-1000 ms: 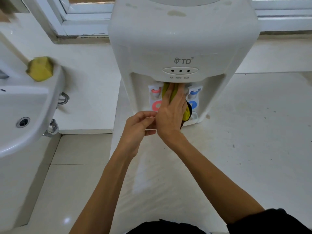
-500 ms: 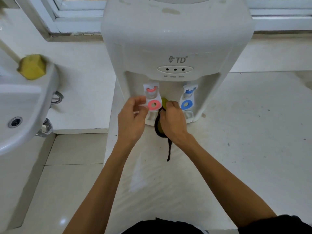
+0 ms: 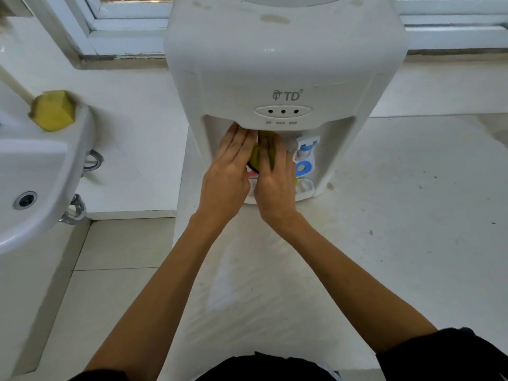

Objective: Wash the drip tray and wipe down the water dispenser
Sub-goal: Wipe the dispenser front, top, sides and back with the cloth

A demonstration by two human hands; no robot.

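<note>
Two hands are up inside the tap recess of the white plastic countertop water dispenser [image 3: 286, 59], at the centre of the frame. My left hand [image 3: 228, 171] lies with its fingers straight, their tips pressed against the recess's left inner wall, holding nothing that I can see. My right hand [image 3: 275, 185] has its fingers stretched flat over the soft yellow-green cleaning cloth [image 3: 265, 152], pressing it against the back panel between the taps; a dark edge of the cloth shows just beside my left hand. The blue tap lever [image 3: 305, 154] stands clear to the right, while the red one is almost wholly hidden under my hands.

Below my wrists sits the white plastic drip tray [image 3: 303, 188], slotted into the dispenser's base at the lower right of the recess. I judge it light, rigid and probably slick if wet, so I would take it by its front lip and slide it straight out, keeping it level. The cloth is limp and bunches easily, so flat pressure suits it better than a pinch.
</note>
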